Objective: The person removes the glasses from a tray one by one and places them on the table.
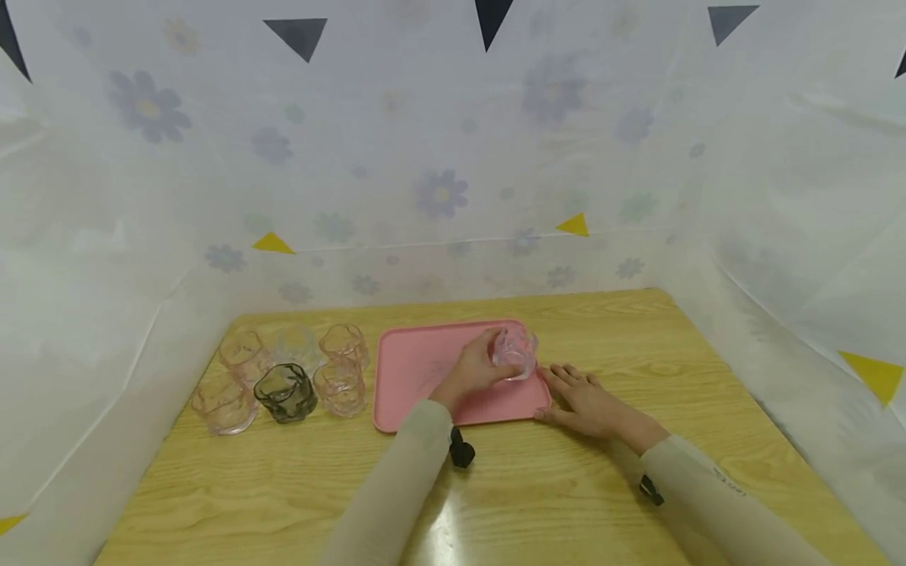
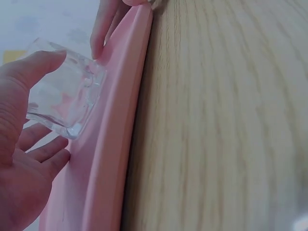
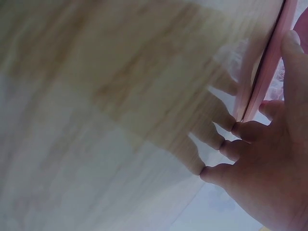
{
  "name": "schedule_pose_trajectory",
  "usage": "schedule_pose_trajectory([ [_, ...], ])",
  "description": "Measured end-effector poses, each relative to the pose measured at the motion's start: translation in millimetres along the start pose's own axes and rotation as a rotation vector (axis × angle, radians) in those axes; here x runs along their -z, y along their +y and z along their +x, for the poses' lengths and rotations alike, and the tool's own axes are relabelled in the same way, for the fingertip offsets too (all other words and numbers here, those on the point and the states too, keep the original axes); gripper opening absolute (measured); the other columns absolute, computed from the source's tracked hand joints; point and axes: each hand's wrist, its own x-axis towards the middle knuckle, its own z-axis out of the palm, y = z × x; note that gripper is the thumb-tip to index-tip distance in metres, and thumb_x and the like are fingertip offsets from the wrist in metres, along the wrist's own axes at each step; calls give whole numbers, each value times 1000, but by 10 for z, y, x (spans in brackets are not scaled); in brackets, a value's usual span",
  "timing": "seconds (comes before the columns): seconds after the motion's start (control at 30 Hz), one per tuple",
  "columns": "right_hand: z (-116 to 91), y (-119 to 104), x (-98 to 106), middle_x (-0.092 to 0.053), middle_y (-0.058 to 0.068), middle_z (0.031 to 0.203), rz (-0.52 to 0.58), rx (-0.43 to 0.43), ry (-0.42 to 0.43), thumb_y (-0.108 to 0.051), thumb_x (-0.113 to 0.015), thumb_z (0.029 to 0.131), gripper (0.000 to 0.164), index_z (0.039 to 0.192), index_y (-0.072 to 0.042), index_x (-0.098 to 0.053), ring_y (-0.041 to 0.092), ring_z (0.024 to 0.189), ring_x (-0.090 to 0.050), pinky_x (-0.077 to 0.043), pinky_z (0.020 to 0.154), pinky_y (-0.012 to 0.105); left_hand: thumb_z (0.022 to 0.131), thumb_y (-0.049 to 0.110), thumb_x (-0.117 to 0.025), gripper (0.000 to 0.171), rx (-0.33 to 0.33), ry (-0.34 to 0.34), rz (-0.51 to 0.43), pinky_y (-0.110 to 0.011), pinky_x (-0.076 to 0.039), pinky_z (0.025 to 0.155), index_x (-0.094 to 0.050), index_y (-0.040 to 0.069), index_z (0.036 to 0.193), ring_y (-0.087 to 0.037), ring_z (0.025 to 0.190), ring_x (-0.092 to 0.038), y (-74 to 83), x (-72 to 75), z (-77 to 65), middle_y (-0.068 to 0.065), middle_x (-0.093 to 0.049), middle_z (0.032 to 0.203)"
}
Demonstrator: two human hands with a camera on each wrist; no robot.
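My left hand (image 1: 476, 369) grips a clear wavy glass cup (image 1: 515, 351) between thumb and fingers at the right part of a pink tray (image 1: 418, 405). In the left wrist view the glass cup (image 2: 67, 91) is very near the tray's surface (image 2: 108, 86); whether its base touches is hard to tell. My right hand (image 1: 591, 405) lies at the tray's right edge, fingers spread over the wood and the thumb by the rim's near corner. In the right wrist view the fingertips (image 3: 216, 174) rest on the tabletop.
Left of the tray stand several glass cups: a dark grey one (image 1: 286, 393), pinkish ones (image 1: 225, 405) and a pale clear one (image 1: 293, 346). They sit close together on the wooden table (image 1: 510, 495). White flowered sheets (image 1: 439, 118) enclose the table's back and sides.
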Motion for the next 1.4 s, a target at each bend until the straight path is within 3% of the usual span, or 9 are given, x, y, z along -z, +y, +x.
schedule_pose_trajectory([
  [0.3,4,-9,9,-30,31,168,-12,-3,1,-64,-54,103,89,166,-7,-30,55,157,-22,-19,119,82,83,36,-92,86,28,2,-39,-49,-57,105,-50,16,155,-30,130,-63,-1,42,-53,-10,-63,147],
  [0.47,-3,-8,-3,-30,31,168,-21,7,0,-63,-53,104,87,167,-8,-29,55,156,-23,-20,118,82,81,36,-93,80,10,14,-49,-49,-55,108,-57,20,150,-29,131,-61,-39,99,-128,-5,-62,148],
  [0.63,-27,-23,-5,-32,31,167,-14,18,9,-60,-56,104,86,166,-7,-31,55,156,-24,-20,118,82,81,35,-93,77,-20,37,-52,-54,-52,110,-59,16,147,-31,130,-61,-103,218,-247,-9,-65,142],
  [0.8,-33,-15,-17,-32,30,167,-10,20,19,-60,-56,104,86,166,-8,-31,55,156,-24,-21,118,82,81,39,-92,75,-50,55,-48,-45,-57,94,-60,15,145,-25,111,-63,-106,407,-411,-10,-69,128],
  [1.0,-25,-16,-9,-31,30,168,-10,19,14,-60,-55,104,85,167,-8,-30,55,156,-24,-21,118,82,81,43,-92,75,-39,71,-10,-32,-53,77,-60,11,142,-19,93,-59,-90,642,-675,-10,-69,120],
  [1.2,-29,-11,-7,-30,30,168,-6,17,12,-61,-56,104,86,167,-8,-29,55,157,-23,-20,118,82,82,42,-91,76,-79,93,59,-34,-56,84,-59,11,144,-17,97,-61,-57,868,-951,-8,-70,116],
  [1.4,-6,-6,-11,-29,30,169,-1,20,3,-61,-55,104,87,167,-8,-27,54,157,-22,-19,119,82,82,41,-92,75,-50,106,56,-41,-57,90,-58,20,145,-20,106,-63,-20,1103,-1263,-7,-69,122],
])
